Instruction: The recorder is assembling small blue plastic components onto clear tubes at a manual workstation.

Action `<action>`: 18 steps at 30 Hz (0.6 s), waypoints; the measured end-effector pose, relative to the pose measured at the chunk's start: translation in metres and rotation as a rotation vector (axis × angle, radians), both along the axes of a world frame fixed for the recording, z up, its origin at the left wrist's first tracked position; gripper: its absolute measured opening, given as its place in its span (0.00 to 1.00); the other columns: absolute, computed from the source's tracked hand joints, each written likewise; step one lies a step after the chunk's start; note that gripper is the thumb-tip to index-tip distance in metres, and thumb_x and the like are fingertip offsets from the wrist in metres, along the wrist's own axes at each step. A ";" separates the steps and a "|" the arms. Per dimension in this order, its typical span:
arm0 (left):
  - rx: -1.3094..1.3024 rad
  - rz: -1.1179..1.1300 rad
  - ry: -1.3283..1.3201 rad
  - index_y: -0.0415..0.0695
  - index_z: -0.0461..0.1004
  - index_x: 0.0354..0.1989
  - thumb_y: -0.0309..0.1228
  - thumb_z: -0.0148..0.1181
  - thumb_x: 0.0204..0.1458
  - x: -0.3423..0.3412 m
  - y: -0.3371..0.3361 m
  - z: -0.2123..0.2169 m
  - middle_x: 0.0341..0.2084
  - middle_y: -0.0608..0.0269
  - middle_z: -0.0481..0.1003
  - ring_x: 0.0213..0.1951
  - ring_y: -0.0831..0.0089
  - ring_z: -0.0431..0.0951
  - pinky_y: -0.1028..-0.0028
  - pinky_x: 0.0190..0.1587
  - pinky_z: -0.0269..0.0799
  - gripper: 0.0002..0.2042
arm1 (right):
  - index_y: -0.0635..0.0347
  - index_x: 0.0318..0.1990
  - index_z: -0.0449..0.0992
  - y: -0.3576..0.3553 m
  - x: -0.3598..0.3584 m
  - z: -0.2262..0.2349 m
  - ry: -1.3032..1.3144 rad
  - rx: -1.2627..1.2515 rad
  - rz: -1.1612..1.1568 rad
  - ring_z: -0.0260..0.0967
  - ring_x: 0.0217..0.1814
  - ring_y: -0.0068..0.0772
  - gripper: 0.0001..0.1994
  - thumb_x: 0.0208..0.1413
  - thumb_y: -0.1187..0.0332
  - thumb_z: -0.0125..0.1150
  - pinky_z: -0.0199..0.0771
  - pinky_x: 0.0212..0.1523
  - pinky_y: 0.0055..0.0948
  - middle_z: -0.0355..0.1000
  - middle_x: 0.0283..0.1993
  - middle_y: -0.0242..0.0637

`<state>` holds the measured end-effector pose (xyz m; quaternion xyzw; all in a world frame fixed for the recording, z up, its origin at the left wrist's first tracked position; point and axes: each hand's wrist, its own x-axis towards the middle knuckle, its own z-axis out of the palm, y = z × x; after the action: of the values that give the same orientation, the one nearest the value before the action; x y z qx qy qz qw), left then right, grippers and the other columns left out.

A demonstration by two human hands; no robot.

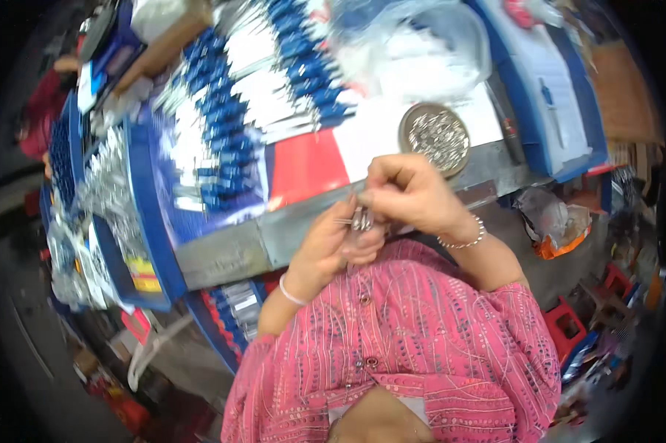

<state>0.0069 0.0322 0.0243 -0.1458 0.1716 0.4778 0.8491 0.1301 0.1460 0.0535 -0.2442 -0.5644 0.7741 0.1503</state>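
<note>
While left hand (333,247) cups metal clips (361,219), right hand (406,193) pinches above.

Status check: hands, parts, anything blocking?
Left hand gripping small metal parts. Right hand pinching at them from above. Round dish beyond; nothing between.

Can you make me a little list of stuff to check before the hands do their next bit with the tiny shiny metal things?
1. Left hand has hold of the small metal parts: ok, they sit bunched at its fingertips.
2. Right hand is at the parts: ok, its fingers pinch right above them.
3. Which way the parts point: cannot tell, too small and blurred.
4. Round dish of metal bits is close by: ok, it sits on the table just beyond the hands.
5. Rows of blue-tipped pieces are tidy: ok, lined up on the table.
6. Nothing dropped on the pink shirt: cannot tell, its pattern hides small bits.
</note>
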 end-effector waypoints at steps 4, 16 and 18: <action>0.139 -0.027 -0.017 0.41 0.67 0.34 0.50 0.41 0.54 -0.006 0.004 -0.005 0.13 0.66 0.60 0.10 0.81 0.53 0.83 0.13 0.49 0.21 | 0.65 0.25 0.68 0.018 0.001 0.006 -0.031 0.012 0.165 0.63 0.23 0.14 0.06 0.50 0.72 0.55 0.62 0.24 0.17 0.68 0.21 0.30; 0.112 0.051 -0.010 0.41 0.63 0.33 0.46 0.36 0.57 -0.018 0.006 -0.010 0.12 0.67 0.57 0.10 0.83 0.53 0.83 0.13 0.49 0.19 | 0.67 0.37 0.70 0.180 0.017 -0.006 -0.450 1.354 -0.346 0.69 0.34 0.45 0.11 0.49 0.68 0.53 0.67 0.36 0.33 0.71 0.32 0.45; 0.102 0.040 -0.032 0.41 0.63 0.33 0.46 0.36 0.57 -0.017 0.002 -0.013 0.13 0.67 0.58 0.11 0.83 0.54 0.83 0.13 0.49 0.19 | 0.67 0.39 0.69 0.189 0.022 0.000 -0.505 1.452 -0.480 0.68 0.36 0.47 0.13 0.48 0.68 0.54 0.67 0.37 0.33 0.71 0.35 0.45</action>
<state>-0.0097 0.0347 0.0109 -0.1133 0.1303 0.5003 0.8484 0.1524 0.3354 0.0534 -0.3677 -0.8758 0.0822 0.3015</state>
